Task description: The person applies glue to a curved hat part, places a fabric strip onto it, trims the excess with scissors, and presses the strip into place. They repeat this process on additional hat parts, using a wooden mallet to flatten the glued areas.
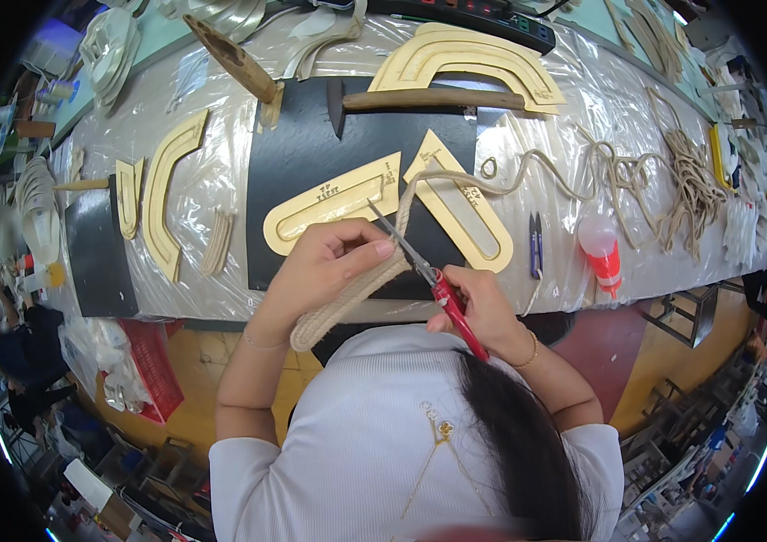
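Note:
Pinched in my left hand (334, 264) is a flat, elongated piece of beige braided cord (344, 312), folded in rows side by side. From its upper end a loose cord tail (528, 167) runs up and off to the right. My right hand (488, 309) grips red-handled scissors (452, 305). Their blades point up and left, at the cord next to my left fingertips; whether they have cut it cannot be made out. Just beyond lie two cream grooved templates, one to the left (284, 237) and one to the right (494, 251), on a black mat (311, 122).
A hammer (437, 99) lies across the mat below stacked curved templates (464, 52). At left are a curved template (159, 194) and a small folded cord piece (218, 242). Purple thread snips (536, 253), a red-and-clear bottle (602, 262) and a cord heap (690, 181) lie right.

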The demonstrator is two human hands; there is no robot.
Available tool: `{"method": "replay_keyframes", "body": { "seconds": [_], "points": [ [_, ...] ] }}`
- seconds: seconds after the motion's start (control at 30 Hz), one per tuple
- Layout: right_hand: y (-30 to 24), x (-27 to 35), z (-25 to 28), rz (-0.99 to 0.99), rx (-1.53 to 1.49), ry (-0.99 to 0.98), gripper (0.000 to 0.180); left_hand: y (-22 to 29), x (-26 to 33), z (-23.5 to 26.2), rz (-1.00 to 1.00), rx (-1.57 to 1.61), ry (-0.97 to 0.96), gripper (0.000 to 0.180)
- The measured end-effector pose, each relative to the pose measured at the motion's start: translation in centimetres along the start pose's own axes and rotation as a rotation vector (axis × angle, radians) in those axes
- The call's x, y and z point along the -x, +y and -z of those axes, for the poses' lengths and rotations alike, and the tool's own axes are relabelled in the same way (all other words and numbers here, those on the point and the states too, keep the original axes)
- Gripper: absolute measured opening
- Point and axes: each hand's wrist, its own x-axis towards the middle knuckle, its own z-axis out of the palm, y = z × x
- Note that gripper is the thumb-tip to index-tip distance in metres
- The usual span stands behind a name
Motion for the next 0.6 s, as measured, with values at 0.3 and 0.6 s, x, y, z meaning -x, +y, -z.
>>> {"method": "replay_keyframes", "body": {
  "seconds": [0.3,0.6],
  "points": [
    [0.7,1.5,2.4,0.084,0.08,0.126,0.071,-1.6,3.0,6.9,-0.111,-0.073,0.333,0.016],
    [7.9,9.4,9.3,-0.377,0.823,0.532,0.04,-7.1,4.3,20.2,-0.148,-0.14,0.669,0.019]
  ]
}}
